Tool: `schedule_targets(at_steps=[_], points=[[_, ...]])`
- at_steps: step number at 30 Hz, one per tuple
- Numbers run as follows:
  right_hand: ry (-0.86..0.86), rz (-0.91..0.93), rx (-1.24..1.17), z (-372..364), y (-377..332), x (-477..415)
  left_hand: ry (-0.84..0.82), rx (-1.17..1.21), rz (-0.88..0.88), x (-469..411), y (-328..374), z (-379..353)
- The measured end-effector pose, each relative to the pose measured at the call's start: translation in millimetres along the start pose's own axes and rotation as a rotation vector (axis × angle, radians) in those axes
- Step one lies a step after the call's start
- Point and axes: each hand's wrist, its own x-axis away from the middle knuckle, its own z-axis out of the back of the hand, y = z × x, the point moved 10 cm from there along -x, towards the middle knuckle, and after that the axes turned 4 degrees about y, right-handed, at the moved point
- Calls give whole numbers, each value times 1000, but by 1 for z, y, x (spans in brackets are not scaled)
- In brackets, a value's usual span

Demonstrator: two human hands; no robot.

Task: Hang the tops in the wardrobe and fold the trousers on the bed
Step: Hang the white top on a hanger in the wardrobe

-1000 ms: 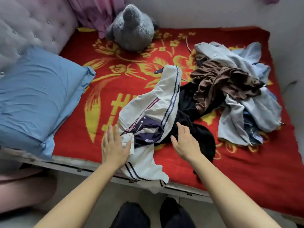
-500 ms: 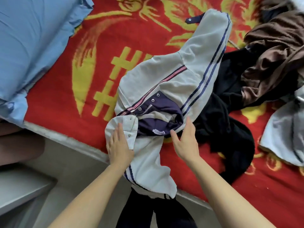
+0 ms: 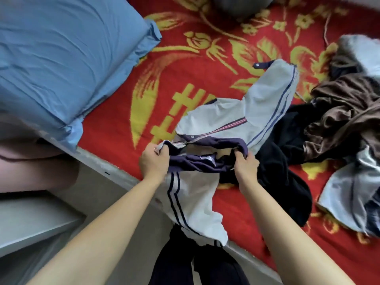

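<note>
A white top with navy stripes and a dark purple collar (image 3: 265, 105) lies on the red and yellow bed cover (image 3: 127, 103), one part hanging over the bed's near edge. My left hand (image 3: 153, 160) grips the collar's left end. My right hand (image 3: 245, 164) grips the collar's right end, and the collar is stretched between them. To the right lie a black garment (image 3: 285, 173), a brown garment (image 3: 341, 112) and a pale blue-grey garment (image 3: 347, 196) in a loose heap.
A blue pillow (image 3: 61, 58) covers the bed's left part. A grey plush toy (image 3: 242, 5) sits at the top edge. A white low surface (image 3: 30, 221) stands beside the bed at the left. My dark-trousered legs (image 3: 195, 264) are at the bed's edge.
Both hands went from lying flat on the white top to gripping its purple collar at either end and lifting it. The view has also shifted closer and to the left.
</note>
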Motion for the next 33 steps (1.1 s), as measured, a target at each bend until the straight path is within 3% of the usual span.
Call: schedule_targets(at_steps=[3, 8, 13, 16, 20, 23, 28, 31, 33], points=[[-113, 155, -173, 16, -108, 33, 92, 176, -17, -13, 59, 68], [-237, 440, -246, 57, -295, 117, 250, 366, -136, 5, 146, 196], [-475, 675, -335, 51, -383, 233, 429, 482, -198, 51, 143, 329], [-711, 785, -350, 21, -380, 320, 444, 460, -164, 98, 80, 378], [-972, 830, -224, -36, -335, 428, 409, 135, -89, 159, -6, 425], [-1151, 936, -100, -70, -302, 517, 377, 82, -56, 193, -45, 466], [-1323, 1093, 53, -102, -250, 648, 340, 65, -244, 251, -72, 541], [-1376, 1199, 109, -120, -220, 727, 418, 266, -260, 276, -111, 587], [-1335, 1247, 131, -133, -198, 771, 537, 273, -233, 295, -150, 622]])
